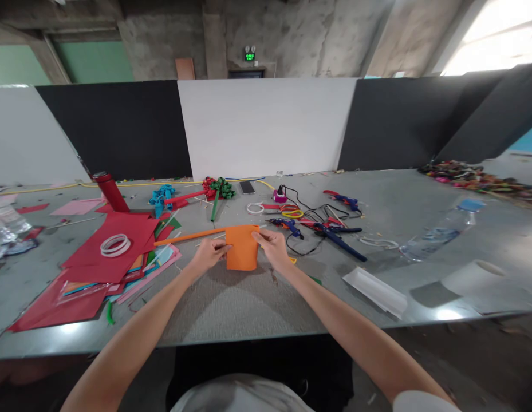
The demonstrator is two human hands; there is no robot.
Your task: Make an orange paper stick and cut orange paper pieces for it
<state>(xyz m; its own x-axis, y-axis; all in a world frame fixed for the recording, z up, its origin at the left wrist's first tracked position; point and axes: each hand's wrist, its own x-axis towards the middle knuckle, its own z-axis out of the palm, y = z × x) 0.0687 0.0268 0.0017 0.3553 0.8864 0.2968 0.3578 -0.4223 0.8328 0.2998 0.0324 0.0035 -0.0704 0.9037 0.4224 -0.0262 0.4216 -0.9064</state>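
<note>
An orange sheet (241, 249) is held up between my two hands over the middle of the table. My left hand (211, 254) pinches its left edge, and my right hand (271, 245) grips its upper right corner. Fingers of both hands are closed on it. Behind and to the left of the sheet lies a thin orange strip (188, 236), its right end reaching the sheet's upper left corner. Further back is a green ribbon flower (223, 187) on a green stem, next to a red one.
On the grey table (197, 309), red sheets (94, 243) with white tape rolls (115, 245) and a red bottle (111, 191) lie left. Glue guns (291, 226), pliers (341, 240) and cables are right of centre. A plastic bottle (441, 232) and white roll (474, 277) are farther right.
</note>
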